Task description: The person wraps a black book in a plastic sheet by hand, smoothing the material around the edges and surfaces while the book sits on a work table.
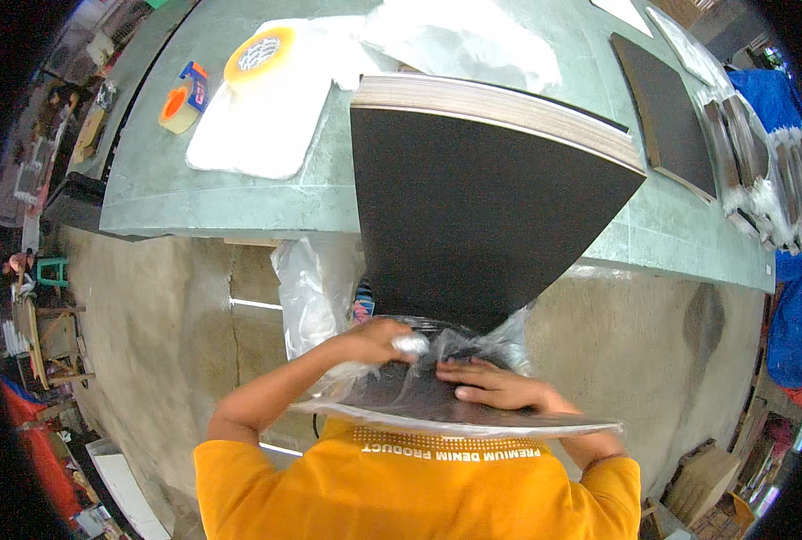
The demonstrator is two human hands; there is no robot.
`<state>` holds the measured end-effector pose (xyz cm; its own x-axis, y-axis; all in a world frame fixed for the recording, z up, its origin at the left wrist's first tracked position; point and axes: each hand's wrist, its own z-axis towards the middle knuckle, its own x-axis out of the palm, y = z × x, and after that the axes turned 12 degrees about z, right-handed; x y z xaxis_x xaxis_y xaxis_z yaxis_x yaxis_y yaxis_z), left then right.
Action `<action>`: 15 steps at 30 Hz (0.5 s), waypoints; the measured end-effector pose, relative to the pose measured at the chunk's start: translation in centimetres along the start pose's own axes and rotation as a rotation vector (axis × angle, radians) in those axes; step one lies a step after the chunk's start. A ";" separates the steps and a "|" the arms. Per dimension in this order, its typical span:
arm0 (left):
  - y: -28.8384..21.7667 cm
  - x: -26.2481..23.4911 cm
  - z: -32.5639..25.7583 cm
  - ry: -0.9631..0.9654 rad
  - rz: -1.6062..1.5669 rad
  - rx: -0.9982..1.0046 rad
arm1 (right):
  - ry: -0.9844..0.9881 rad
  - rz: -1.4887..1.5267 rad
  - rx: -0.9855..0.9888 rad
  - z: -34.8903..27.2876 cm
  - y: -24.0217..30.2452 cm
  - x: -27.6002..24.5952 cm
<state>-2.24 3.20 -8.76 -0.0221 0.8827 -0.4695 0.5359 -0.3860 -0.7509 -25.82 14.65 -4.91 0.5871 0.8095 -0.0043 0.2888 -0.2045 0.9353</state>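
Note:
Close to my body, a flat dark panel lies partly covered in clear plastic wrap. My left hand is closed at its upper left edge, with a crumpled bunch of the plastic in its fingers. Lying on the panel's top, my right hand has its fingers stretched out over the film. Just beyond both hands, a stack of black panels with pale edges juts over the front edge of the green-grey table.
On the table at left are a tape dispenser, a large clear tape roll and white padded sheeting. Another dark board lies at right, near plastic-wrapped bundles. Loose plastic hangs below the table edge.

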 end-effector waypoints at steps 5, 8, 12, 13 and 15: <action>-4.0 -5.5 3.7 -0.326 -0.051 0.024 | -0.097 0.000 0.057 3.0 -1.7 -3.8; -12.1 -11.2 3.3 -0.597 -0.090 0.348 | -0.277 0.249 -0.183 3.5 6.9 -7.5; -15.0 -16.1 1.0 -0.580 -0.149 0.665 | -0.884 0.406 -0.452 2.3 10.6 -9.4; -14.9 -16.7 0.4 -0.503 -0.325 0.653 | -0.945 0.631 -0.429 2.1 10.9 -9.8; -15.1 -16.8 -0.6 -0.428 -0.562 0.398 | -0.985 0.473 -0.501 1.3 11.8 -9.8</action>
<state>-9.40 -5.64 10.72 -0.5633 0.8247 -0.0496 0.0100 -0.0532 -0.9985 -27.17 3.59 5.68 0.9447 -0.1014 0.3118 -0.3087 0.0455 0.9501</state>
